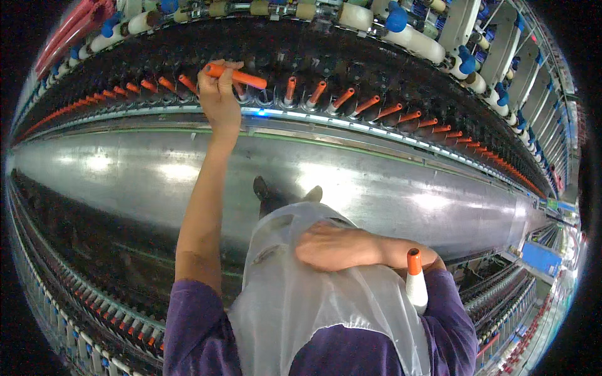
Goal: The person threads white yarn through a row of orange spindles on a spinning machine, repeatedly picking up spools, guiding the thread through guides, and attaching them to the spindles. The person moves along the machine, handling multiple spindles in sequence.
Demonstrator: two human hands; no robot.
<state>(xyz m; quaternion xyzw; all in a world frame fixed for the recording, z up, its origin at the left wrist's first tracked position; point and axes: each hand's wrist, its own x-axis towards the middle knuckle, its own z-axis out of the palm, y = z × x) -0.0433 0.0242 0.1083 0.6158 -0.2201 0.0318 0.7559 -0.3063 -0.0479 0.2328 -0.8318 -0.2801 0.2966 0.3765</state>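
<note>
My left hand (219,94) is closed around a bare orange bobbin tube (248,79), held tilted above the row of spindles. Just below the tube's right end stands a bare spindle (266,96), near a small blue light on the rail. My right hand (335,246) lies across my body against a translucent white apron (282,301); its back shows, but its fingers are hidden. Beside my right elbow, a bobbin wound with white yarn (416,289) stands upright with its orange tip showing; what supports it is hidden.
Orange tubes (343,98) stand on spindles along the machine on both sides. Above run white rollers (414,45) with blue end pieces. A shiny metal floor strip (125,161) lies between this frame and another spindle row (119,310) behind me. A blue box (541,259) is far right.
</note>
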